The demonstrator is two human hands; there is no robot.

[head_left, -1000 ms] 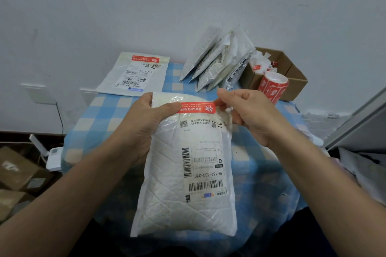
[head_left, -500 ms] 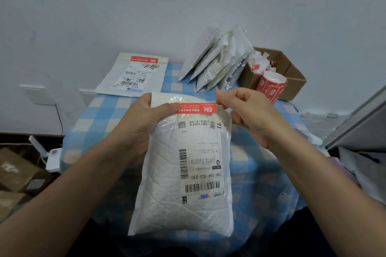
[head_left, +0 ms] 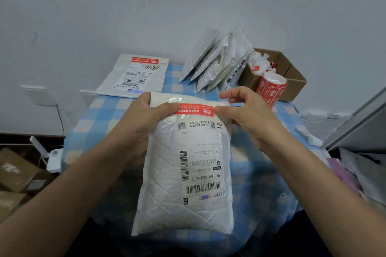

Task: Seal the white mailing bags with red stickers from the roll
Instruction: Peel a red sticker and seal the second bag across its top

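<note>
Your left hand grips one mailing bag; right hand pinches its corner, thumb on one red sticker. One sticker roll, one sealed bag behind.

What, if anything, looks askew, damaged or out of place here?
Nothing serious. The red sticker lies flat along the folded top of the held bag. Only clutter: crumpled white scraps lie in the cardboard box behind the sticker roll.
</note>
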